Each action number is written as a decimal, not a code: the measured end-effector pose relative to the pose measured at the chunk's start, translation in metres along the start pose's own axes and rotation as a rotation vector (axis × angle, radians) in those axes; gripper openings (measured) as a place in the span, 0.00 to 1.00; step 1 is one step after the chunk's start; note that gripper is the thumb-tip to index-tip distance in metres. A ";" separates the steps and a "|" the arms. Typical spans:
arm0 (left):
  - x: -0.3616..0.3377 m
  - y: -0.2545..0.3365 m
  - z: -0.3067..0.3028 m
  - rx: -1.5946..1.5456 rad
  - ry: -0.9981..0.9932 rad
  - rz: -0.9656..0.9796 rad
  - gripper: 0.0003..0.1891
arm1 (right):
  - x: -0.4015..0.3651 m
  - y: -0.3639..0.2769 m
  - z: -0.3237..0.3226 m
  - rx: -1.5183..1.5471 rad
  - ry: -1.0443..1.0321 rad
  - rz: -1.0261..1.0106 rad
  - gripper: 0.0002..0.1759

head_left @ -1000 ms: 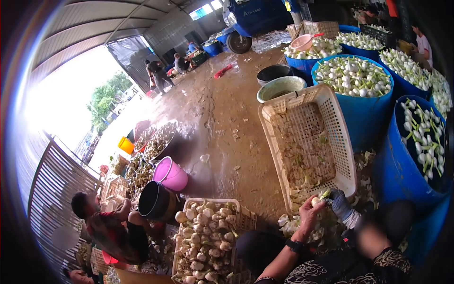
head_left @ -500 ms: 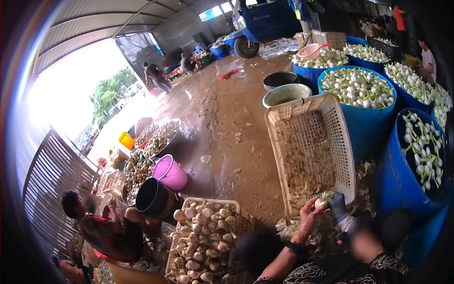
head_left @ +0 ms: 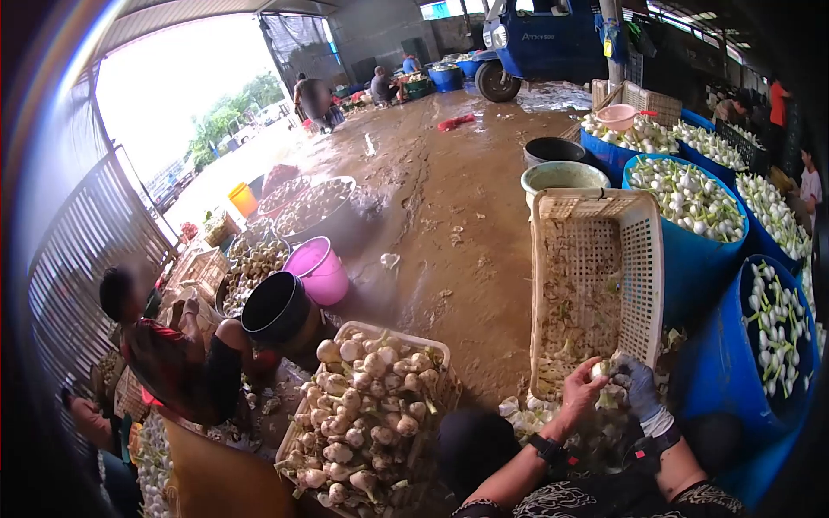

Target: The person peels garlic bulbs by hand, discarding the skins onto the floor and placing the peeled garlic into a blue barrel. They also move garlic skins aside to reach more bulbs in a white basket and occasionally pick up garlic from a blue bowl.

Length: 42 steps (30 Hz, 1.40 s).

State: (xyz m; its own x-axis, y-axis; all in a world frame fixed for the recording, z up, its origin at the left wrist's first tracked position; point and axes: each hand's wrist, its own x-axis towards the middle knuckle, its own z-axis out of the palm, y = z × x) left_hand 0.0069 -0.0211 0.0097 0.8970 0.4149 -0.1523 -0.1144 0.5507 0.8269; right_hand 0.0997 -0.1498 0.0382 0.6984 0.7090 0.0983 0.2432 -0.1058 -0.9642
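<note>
Turned further inward than half a second ago, the grey-gloved right hand (head_left: 640,390) closes its fingers on a small white bulb (head_left: 601,369), which the bare left hand (head_left: 580,393) pinches from the other side. They hold it over the near end of a long cream perforated plastic crate (head_left: 640,281) of brown scraps. Nearer, left of that crate, stands a pale crate heaped with bulbs (head_left: 445,354); farther left, a black bucket (head_left: 278,308) and pink plastic bucket (head_left: 319,272). Right of it stand blue drums of stemmed white bulbs (head_left: 698,259); far beyond, a blue vehicle (head_left: 553,50).
</note>
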 end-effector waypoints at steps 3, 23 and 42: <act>0.002 -0.006 0.010 0.032 0.037 0.118 0.23 | 0.005 -0.015 0.012 0.034 0.146 -0.143 0.08; -0.038 0.052 0.009 -0.405 -0.250 0.042 0.22 | -0.012 -0.053 -0.001 -0.127 0.277 -0.207 0.11; -0.047 0.044 0.028 -0.322 -0.200 0.004 0.23 | -0.032 -0.050 -0.007 -0.207 0.440 -0.206 0.04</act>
State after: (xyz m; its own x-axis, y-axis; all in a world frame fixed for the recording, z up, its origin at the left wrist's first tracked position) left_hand -0.0285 -0.0369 0.0686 0.9584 0.2851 -0.0145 -0.2175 0.7620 0.6100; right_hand 0.0701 -0.1724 0.0849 0.8277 0.3744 0.4180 0.5022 -0.1619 -0.8494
